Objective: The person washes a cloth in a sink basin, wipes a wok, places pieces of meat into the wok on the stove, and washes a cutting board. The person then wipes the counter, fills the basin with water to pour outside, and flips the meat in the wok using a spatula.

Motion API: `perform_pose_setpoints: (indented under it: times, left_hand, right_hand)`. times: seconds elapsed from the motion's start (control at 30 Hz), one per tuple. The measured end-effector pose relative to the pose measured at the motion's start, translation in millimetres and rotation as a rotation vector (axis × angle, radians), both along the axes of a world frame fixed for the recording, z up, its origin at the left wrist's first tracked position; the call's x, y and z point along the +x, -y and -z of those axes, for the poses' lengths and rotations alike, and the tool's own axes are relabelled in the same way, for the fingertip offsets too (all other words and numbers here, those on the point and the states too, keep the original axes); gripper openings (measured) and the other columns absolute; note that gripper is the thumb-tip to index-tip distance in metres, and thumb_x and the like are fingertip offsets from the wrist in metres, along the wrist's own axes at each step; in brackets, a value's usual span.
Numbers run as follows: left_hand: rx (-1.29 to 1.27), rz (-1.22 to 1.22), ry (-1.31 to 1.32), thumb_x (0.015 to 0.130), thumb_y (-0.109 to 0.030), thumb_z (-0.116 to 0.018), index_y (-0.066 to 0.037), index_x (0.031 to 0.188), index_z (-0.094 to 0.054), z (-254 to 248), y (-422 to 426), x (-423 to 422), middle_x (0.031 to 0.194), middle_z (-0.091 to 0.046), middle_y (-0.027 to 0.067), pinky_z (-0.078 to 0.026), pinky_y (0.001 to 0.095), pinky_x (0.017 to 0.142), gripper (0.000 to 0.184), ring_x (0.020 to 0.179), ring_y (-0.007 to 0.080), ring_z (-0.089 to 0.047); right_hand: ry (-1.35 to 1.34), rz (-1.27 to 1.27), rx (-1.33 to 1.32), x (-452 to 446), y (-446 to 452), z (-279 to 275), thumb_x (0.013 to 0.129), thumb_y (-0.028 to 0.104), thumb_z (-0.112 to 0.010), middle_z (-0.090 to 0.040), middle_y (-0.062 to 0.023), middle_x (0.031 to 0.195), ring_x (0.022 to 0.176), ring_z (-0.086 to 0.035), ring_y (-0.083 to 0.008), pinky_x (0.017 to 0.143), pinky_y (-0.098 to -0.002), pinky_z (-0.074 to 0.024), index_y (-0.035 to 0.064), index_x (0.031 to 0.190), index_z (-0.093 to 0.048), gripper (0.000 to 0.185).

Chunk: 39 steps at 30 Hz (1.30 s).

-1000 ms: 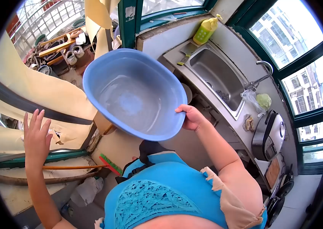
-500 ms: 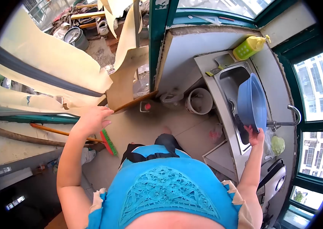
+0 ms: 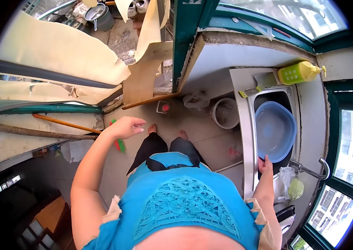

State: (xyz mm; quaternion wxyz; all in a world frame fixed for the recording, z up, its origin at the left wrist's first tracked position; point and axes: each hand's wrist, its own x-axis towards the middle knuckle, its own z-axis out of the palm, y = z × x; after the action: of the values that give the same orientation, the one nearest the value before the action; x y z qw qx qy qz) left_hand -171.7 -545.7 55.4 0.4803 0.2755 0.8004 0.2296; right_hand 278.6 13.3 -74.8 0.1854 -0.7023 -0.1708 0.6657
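A blue plastic basin [image 3: 274,130] sits level in the metal sink [image 3: 291,100] at the right. My right hand [image 3: 265,164] grips the basin's near rim, thumb on the inner side and fingers beneath or outside it. The basin's bottom looks wet or shiny. My left hand [image 3: 129,126] hangs in the air over the floor at the left, holding nothing, with its fingers loosely bent and apart. Below that hand shows part of a broom's green bristles [image 3: 120,145]. The curved metal tap [image 3: 314,170] stands just right of the basin's near end.
A yellow-green pump bottle [image 3: 297,73] and a cleaver [image 3: 259,83] lie at the counter's far end. Beside the tap is a green cabbage-like vegetable [image 3: 296,188] with a plastic bag [image 3: 285,178]. A white bucket [image 3: 225,113] stands on the floor left of the counter.
The basin has gone from tilted on its side to lying flat in the sink, my right hand still on its rim. My left hand has moved right and slightly down.
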Motion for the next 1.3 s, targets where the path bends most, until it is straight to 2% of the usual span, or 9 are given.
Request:
perform_pose_setpoints:
  times: [0.07, 0.17, 0.2, 0.3, 0.4, 0.5, 0.7, 1.0, 1.3]
  left_hand:
    - [0.115, -0.156, -0.17, 0.079, -0.016, -0.064, -0.005, 0.123, -0.05, 27, -5, -28, 0.116, -0.056, 0.0163, -0.044, 0.0362, 0.091, 0.047, 0.108, 0.0292, -0.054]
    - [0.238, -0.23, -0.658, 0.075, -0.019, -0.069, -0.003, 0.129, -0.041, 64, -29, -101, 0.118, -0.053, 0.0178, -0.041, 0.0397, 0.093, 0.062, 0.11, 0.0309, -0.051]
    - [0.255, -0.265, -0.767, 0.075, -0.019, -0.069, -0.003, 0.129, -0.039, 75, -43, -129, 0.119, -0.052, 0.0182, -0.041, 0.0399, 0.093, 0.064, 0.111, 0.031, -0.05]
    - [0.302, -0.397, -0.981, 0.075, -0.02, -0.069, -0.005, 0.122, -0.047, 102, -91, -203, 0.113, -0.055, 0.0168, -0.041, 0.0406, 0.092, 0.054, 0.108, 0.031, -0.051]
    - [0.147, -0.286, -0.713, 0.073, -0.022, -0.071, -0.005, 0.115, -0.055, 118, -123, -251, 0.109, -0.058, 0.0175, -0.043, 0.0398, 0.088, 0.047, 0.106, 0.0325, -0.052]
    - [0.127, -0.304, -0.616, 0.079, -0.034, -0.064, -0.015, 0.107, -0.062, 153, -135, -270, 0.097, -0.064, 0.0143, -0.046, 0.0414, 0.08, 0.033, 0.095, 0.0317, -0.058]
    - [0.167, -0.458, -0.627, 0.083, -0.033, -0.06, -0.014, 0.098, -0.066, 128, -81, -235, 0.094, -0.065, 0.0163, -0.047, 0.0409, 0.076, 0.025, 0.09, 0.0349, -0.06]
    - [0.466, -0.621, -0.174, 0.084, -0.014, -0.063, -0.001, 0.102, -0.065, 102, 49, -184, 0.087, -0.068, 0.003, -0.046, 0.0261, 0.072, 0.022, 0.078, 0.0095, -0.059]
    - [0.539, -0.586, 0.058, 0.085, -0.01, -0.062, 0.0, 0.097, -0.065, 90, 86, -148, 0.085, -0.066, 0.0007, -0.046, 0.0243, 0.072, 0.016, 0.077, 0.008, -0.057]
  right_hand:
    - [0.221, 0.036, 0.083, 11, -4, -2, 0.094, 0.036, -0.043, -0.052, -0.0266, 0.109, 0.093, -0.058, -0.0434, 0.079, -0.0504, -0.0532, -0.0029, 0.12, -0.033, 0.048]
    - [0.861, -0.31, 0.42, 13, 15, -41, 0.082, 0.023, -0.053, -0.052, -0.0094, 0.082, 0.06, -0.053, -0.0198, 0.049, -0.032, -0.0458, 0.0047, 0.116, -0.045, 0.039]
    - [0.849, -0.27, 0.575, -8, 45, -70, 0.08, 0.012, -0.052, -0.052, -0.0074, 0.084, 0.068, -0.051, -0.0152, 0.05, -0.0286, -0.0423, 0.0045, 0.121, -0.041, 0.044]
    - [0.651, -0.24, 0.768, -19, 87, -117, 0.084, 0.008, -0.05, -0.053, -0.0079, 0.104, 0.077, -0.057, -0.0151, 0.058, -0.0265, -0.0457, 0.0063, 0.127, -0.04, 0.045]
    - [0.617, -0.43, 0.787, -59, 140, -177, 0.088, 0.01, -0.047, -0.052, -0.0082, 0.116, 0.086, -0.061, -0.0167, 0.063, -0.0244, -0.0461, 0.005, 0.124, -0.045, 0.036]
    - [0.627, -0.682, 0.844, -83, 178, -200, 0.09, 0.011, -0.048, -0.059, -0.0065, 0.106, 0.081, -0.062, -0.014, 0.063, -0.0229, -0.0463, 0.0038, 0.115, -0.052, 0.026]
    - [0.462, -0.842, 0.749, -133, 230, -201, 0.092, 0.012, -0.049, -0.061, -0.0068, 0.102, 0.079, -0.06, -0.0123, 0.066, -0.0223, -0.0464, 0.0023, 0.114, -0.054, 0.025]
    - [0.267, -0.981, 0.671, -178, 240, -168, 0.091, 0.011, -0.049, -0.061, -0.0064, 0.104, 0.084, -0.059, -0.0119, 0.073, -0.0235, -0.0455, 0.0021, 0.117, -0.053, 0.028]
    - [0.228, -1.047, 0.59, -176, 245, -163, 0.091, 0.012, -0.051, -0.061, -0.0056, 0.103, 0.085, -0.059, -0.0127, 0.073, -0.0233, -0.0452, 0.0031, 0.117, -0.054, 0.027]
